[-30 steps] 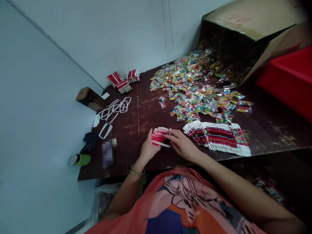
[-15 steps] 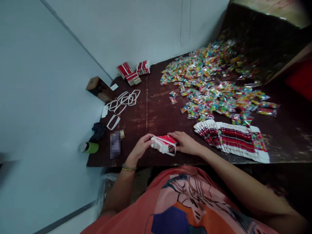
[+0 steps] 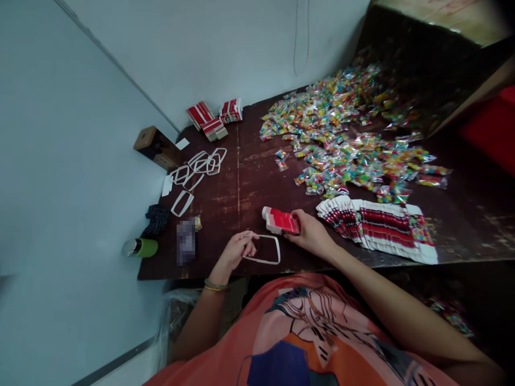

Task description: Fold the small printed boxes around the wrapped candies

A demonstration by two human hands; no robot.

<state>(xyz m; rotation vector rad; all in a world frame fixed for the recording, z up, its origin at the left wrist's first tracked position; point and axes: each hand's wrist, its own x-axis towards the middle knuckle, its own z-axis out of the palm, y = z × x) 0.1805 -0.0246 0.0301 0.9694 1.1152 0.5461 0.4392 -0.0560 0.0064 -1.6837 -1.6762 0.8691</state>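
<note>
Hands are apart now: half a second ago both grip one carton, now the left hand [image 3: 235, 251] pinches a white frame cut-out [image 3: 279, 251] low over the near edge of the table [image 3: 241, 193], fingers closed on its left side. The right hand [image 3: 311, 235] grasps the red-and-white carton [image 3: 280, 221] just far-right of it. Judged: the frame is off the carton. Loose white frames [image 3: 197, 167] lie far left. Fanned flat cartons [image 3: 378, 228] sit right of the right hand, with candy packets [image 3: 346, 139] beyond
</note>
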